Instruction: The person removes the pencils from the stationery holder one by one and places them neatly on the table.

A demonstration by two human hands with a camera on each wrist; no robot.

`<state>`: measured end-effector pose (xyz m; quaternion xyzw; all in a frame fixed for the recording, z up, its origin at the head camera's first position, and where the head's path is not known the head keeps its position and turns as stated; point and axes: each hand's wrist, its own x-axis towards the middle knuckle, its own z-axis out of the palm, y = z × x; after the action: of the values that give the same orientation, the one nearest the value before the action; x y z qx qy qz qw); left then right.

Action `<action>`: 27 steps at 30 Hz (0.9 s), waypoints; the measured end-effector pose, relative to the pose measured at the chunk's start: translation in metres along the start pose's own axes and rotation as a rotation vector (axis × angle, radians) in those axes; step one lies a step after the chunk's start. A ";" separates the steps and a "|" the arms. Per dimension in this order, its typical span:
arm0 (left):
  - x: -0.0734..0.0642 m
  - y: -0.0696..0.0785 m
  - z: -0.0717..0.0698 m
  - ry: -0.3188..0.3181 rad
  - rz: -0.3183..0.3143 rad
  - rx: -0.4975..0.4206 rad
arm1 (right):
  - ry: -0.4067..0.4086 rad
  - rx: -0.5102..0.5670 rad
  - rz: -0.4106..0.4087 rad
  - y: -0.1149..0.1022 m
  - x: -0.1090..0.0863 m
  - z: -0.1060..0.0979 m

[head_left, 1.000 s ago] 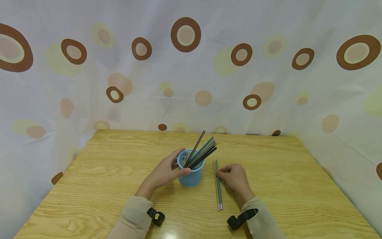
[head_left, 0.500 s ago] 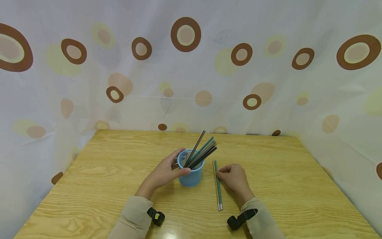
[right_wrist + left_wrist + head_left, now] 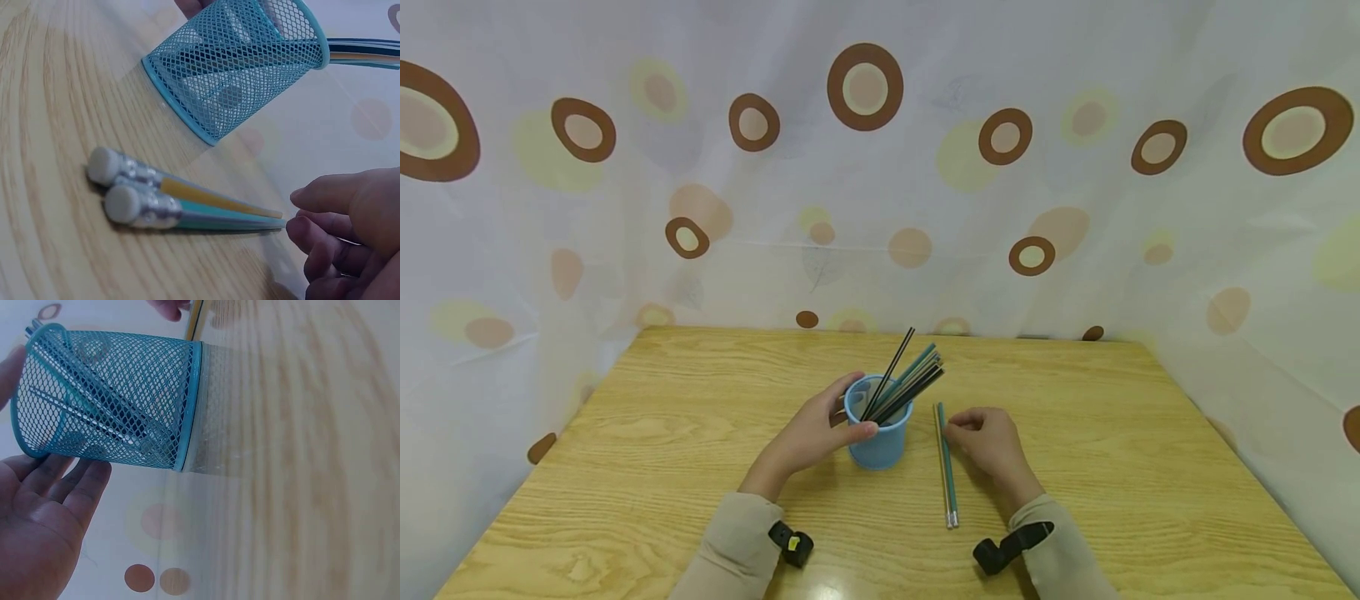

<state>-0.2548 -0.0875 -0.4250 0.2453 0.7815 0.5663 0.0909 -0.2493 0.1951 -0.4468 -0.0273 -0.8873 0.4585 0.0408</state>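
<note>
My left hand holds a light blue mesh pencil cup upright on the table, fingers round its far side and thumb at the rim. Several pencils lean to the right inside it; the left wrist view shows them through the mesh. Right of the cup, a gold pencil and a teal pencil lie side by side, their white erasers toward me. Beside the teal one is my right hand, fingers loosely bent. In the right wrist view its thumb and fingertips stand slightly apart, pinching nothing.
The wooden table reaches back to a white curtain with brown and pastel circles, which also runs along both sides. Each wrist wears a black strap with a small camera.
The teal pencil's far end has shifted slightly left, closer against the gold pencil. My right hand has drawn back a little from it. My left hand and the pencil cup stay put.
</note>
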 end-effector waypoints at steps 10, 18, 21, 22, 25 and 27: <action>0.001 -0.001 0.000 -0.005 0.007 -0.019 | -0.013 0.094 -0.012 -0.008 -0.001 -0.001; 0.000 0.000 0.000 -0.006 0.004 -0.022 | -0.015 0.175 -0.048 -0.011 -0.002 -0.002; 0.000 0.001 0.000 -0.006 0.000 -0.022 | -0.018 0.203 -0.073 -0.012 -0.002 -0.002; 0.000 0.001 0.000 -0.006 -0.001 -0.022 | -0.019 0.209 -0.079 -0.013 -0.001 -0.002; -0.001 0.002 0.000 -0.004 -0.005 -0.014 | -0.023 0.217 -0.089 -0.015 -0.002 -0.002; -0.001 0.002 0.000 -0.003 -0.006 -0.011 | -0.028 0.224 -0.091 -0.018 -0.003 -0.002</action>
<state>-0.2536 -0.0873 -0.4231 0.2433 0.7789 0.5702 0.0952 -0.2467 0.1864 -0.4315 0.0240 -0.8313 0.5529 0.0522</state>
